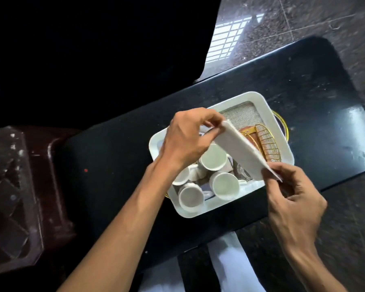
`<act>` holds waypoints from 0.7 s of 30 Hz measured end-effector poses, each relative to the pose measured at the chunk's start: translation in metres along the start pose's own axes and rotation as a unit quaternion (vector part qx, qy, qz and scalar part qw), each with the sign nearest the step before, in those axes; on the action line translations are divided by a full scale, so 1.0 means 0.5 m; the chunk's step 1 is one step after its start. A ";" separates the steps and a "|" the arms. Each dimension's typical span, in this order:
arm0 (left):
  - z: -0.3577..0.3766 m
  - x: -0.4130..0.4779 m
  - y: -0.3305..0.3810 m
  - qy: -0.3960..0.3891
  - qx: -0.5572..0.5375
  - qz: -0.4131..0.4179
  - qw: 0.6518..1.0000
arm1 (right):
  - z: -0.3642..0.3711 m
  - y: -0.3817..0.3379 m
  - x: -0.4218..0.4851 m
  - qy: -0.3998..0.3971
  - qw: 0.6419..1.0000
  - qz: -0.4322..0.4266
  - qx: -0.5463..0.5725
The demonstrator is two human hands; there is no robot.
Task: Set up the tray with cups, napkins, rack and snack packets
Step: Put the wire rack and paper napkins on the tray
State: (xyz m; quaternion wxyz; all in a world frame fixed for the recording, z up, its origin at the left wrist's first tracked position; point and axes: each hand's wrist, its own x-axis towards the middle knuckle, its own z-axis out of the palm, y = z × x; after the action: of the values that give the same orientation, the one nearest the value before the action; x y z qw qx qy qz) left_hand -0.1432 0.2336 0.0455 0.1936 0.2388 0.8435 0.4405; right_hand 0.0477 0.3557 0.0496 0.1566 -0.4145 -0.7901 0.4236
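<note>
Pinching opposite ends of the napkin stack (pixel 243 151), left hand (pixel 188 138) and right hand (pixel 293 194) fingers closed above the tray (pixel 282 144).

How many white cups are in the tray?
4 show in the white tray: cup under left hand, cup by wrist, near-left cup, near-right cup. The hand may hide more.

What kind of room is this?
Probably a home sitting room: a low glossy black table on speckled stone floor tiles, holding a white rectangular serving tray of white ceramic cups.
</note>
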 end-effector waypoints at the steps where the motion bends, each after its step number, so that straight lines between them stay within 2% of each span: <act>1: 0.019 0.017 0.016 -0.003 0.008 0.025 1.000 | -0.011 0.009 0.008 0.022 1.000 -0.007 -0.009; 5: 0.090 0.067 0.057 0.001 0.026 0.086 0.996 | -0.042 0.046 0.032 0.083 0.994 -0.047 -0.048; 9: 0.151 0.094 0.058 -0.002 0.033 0.087 0.996 | -0.048 0.098 0.042 0.115 0.984 -0.070 -0.119; 15: 0.202 0.109 0.024 -0.057 0.117 0.068 0.989 | -0.015 0.160 0.051 0.060 0.985 -0.090 -0.135; 21: 0.217 0.114 -0.003 -0.091 0.150 0.033 0.984 | 0.015 0.189 0.056 0.023 0.979 -0.112 -0.169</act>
State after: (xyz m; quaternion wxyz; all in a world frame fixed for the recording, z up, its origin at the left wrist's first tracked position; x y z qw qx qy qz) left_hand -0.1316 0.3362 -0.0203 0.2171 0.3318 0.8705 0.2917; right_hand 0.0755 0.4016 -0.0331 0.1486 -0.3535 -0.8880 0.2538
